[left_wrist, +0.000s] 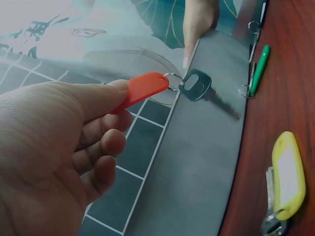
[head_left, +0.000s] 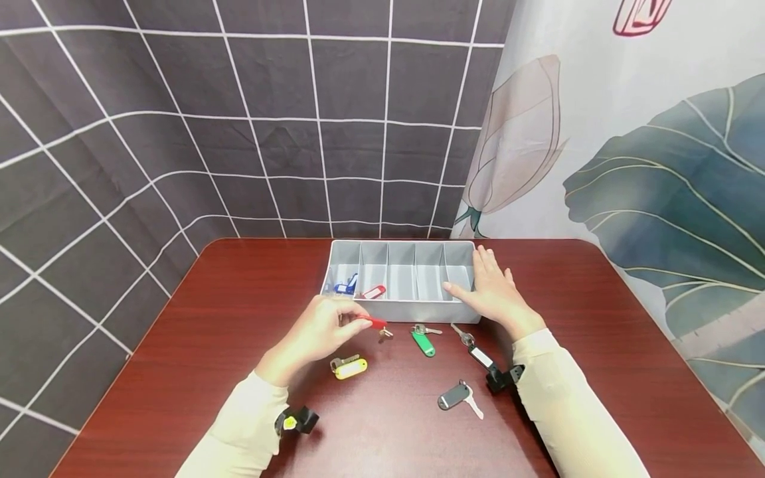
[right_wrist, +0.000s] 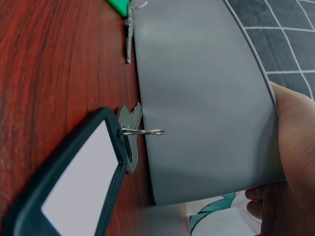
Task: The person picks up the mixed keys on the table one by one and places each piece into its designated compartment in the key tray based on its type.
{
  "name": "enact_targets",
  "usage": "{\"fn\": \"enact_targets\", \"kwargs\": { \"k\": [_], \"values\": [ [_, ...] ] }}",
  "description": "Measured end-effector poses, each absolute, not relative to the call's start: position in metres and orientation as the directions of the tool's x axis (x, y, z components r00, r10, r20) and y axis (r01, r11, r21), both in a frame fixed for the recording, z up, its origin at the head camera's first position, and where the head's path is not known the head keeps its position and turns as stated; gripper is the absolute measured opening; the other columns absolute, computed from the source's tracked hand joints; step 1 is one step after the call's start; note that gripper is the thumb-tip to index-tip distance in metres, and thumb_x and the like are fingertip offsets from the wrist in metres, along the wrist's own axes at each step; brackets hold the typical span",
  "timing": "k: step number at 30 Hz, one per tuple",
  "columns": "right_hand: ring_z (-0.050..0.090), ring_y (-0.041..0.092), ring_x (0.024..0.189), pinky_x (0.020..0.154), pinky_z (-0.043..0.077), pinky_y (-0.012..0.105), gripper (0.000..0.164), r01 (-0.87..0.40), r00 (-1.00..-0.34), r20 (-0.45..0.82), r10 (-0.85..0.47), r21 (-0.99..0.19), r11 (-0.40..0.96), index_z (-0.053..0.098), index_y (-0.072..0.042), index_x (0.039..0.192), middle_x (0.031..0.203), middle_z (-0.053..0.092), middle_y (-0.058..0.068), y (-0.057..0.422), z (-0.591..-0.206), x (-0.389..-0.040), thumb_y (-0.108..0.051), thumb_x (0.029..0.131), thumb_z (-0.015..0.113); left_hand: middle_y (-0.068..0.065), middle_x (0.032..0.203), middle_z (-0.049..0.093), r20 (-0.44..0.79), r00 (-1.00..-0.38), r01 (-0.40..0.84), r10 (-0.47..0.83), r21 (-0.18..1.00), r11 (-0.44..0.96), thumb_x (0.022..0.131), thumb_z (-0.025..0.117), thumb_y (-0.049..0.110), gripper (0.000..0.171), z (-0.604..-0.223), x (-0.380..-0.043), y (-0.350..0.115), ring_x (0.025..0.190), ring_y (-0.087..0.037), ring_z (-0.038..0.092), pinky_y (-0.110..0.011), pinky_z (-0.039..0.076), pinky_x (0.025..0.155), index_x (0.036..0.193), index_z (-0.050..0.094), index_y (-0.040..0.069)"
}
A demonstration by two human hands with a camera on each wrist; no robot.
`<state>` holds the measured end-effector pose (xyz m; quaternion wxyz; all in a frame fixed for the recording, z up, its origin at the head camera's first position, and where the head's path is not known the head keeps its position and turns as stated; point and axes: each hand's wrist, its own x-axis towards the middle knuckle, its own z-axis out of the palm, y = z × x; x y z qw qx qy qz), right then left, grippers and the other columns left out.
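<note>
My left hand [head_left: 319, 328] pinches a red key tag [left_wrist: 147, 88] between thumb and forefinger, just in front of a grey compartment tray [head_left: 412, 311]. From the tag's ring hangs a key [left_wrist: 199, 86] with a dark head. My right hand [head_left: 499, 292] rests on the tray's right end, fingers straight along the side and thumb over the front rim. Blue key tags [head_left: 345, 288] lie in the leftmost compartment. Another red key tag [head_left: 374, 292] sits in the second compartment.
On the table before the tray lie tagged keys: a yellow tag [head_left: 350, 368], a green tag [head_left: 424, 343], a black-framed tag with a white label [head_left: 481, 357] and a dark grey tag [head_left: 454, 396]. A grid-patterned curtain [head_left: 352, 153] hangs behind the table.
</note>
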<state>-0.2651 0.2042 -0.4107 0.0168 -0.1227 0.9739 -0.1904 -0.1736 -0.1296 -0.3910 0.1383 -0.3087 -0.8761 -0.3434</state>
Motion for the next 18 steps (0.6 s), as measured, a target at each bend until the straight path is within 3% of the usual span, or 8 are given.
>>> {"fn": "enact_targets", "kwargs": {
  "k": [6, 18],
  "values": [
    [-0.003, 0.032, 0.146, 0.108, 0.004, 0.067, 0.114, -0.231, -0.970, 0.015, -0.243, -0.378, 0.897, 0.002, 0.001, 0.152, 0.159, 0.001, 0.019, 0.204, -0.412, -0.266, -0.079, 0.081, 0.041, 0.014, 0.071, 0.063, 0.484, -0.765, 0.643, 0.424, 0.540, 0.543, 0.078, 0.080, 0.014, 0.008, -0.383, -0.175, -0.131, 0.059, -0.001, 0.049, -0.018, 0.042, 0.052, 0.082, 0.075, 0.017],
    [-0.004, 0.033, 0.146, 0.108, 0.002, 0.066, 0.115, -0.227, -0.970, 0.009, -0.242, -0.380, 0.897, 0.002, 0.002, 0.152, 0.159, -0.002, 0.019, 0.204, -0.411, -0.265, -0.080, 0.081, 0.040, 0.014, 0.073, 0.064, 0.532, -0.730, 0.675, 0.429, 0.463, 0.575, 0.078, 0.080, 0.015, 0.009, -0.354, -0.180, -0.137, 0.061, -0.002, 0.050, -0.021, 0.042, 0.056, 0.086, 0.077, 0.017]
  ]
}}
